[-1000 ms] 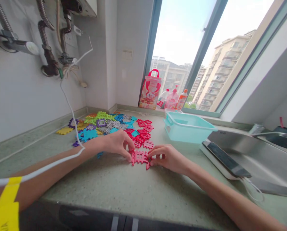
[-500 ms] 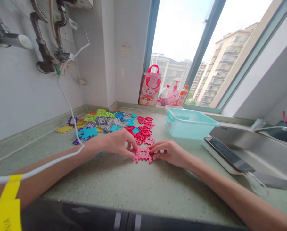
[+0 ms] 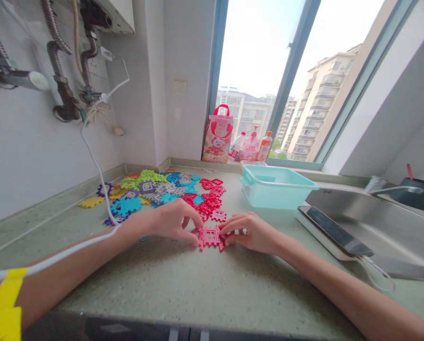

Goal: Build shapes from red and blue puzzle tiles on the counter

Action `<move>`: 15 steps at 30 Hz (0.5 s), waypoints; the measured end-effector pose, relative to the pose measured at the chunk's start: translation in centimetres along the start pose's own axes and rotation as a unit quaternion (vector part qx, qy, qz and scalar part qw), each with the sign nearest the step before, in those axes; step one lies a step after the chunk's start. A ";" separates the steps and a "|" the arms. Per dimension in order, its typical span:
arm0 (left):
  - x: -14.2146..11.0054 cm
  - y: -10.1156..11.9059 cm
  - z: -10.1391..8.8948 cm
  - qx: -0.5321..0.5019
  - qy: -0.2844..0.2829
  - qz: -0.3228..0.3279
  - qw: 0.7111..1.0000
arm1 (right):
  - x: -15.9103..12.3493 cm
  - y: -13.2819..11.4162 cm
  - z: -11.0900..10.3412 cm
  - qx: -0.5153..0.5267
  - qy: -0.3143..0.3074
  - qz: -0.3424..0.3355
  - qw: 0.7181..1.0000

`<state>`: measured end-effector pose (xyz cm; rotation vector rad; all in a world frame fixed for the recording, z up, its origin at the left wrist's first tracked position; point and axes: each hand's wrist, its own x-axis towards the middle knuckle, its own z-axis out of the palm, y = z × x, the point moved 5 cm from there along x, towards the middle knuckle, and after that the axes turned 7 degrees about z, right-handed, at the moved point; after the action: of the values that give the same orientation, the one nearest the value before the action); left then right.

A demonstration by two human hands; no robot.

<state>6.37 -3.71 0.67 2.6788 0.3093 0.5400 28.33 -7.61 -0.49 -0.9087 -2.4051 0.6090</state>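
Between my two hands, a small assembly of red interlocking plastic building pieces (image 3: pixel 210 236) rests on the counter, a window-shaped piece in its middle and upright pieces at its sides. My left hand (image 3: pixel 174 222) pinches its left side with thumb and fingers. On the right side, my right hand (image 3: pixel 249 231) grips the other edge the same way. Just behind the assembly lies a loose red window piece (image 3: pixel 218 215), beside a pile of red pieces (image 3: pixel 209 201). Farther left spreads a heap of green, yellow, purple, grey and blue pieces (image 3: pixel 146 187).
A turquoise plastic basin (image 3: pixel 278 192) stands behind my right hand. At right, a phone (image 3: pixel 334 229) lies on a white box by the steel sink (image 3: pixel 403 227). A white cable (image 3: pixel 100 175) runs along my left forearm. Bottles (image 3: pixel 250 147) and a pink bag (image 3: pixel 218 137) line the windowsill.
The whole view has shifted slightly, so things sit lower and a little left in the picture. Both hands keep their hold on the red assembly, with little visible change.
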 end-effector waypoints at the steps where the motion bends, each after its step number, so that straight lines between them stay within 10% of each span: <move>1: 0.0 0.2 0.1 -0.001 0.002 0.012 1.000 | -0.1 -0.1 -0.1 -0.005 -0.009 -0.001 1.000; 9: 0.0 0.4 0.6 -0.002 -0.001 0.031 1.000 | -0.5 -0.4 -0.6 0.000 -0.048 0.022 0.999; 15: -0.1 -0.8 -0.4 0.063 0.041 0.023 0.997 | -0.1 0.9 -1.7 0.009 0.035 0.027 0.999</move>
<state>5.95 -2.90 0.68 2.7953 0.3162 0.6665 29.86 -6.68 0.30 -0.9746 -2.3156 0.6092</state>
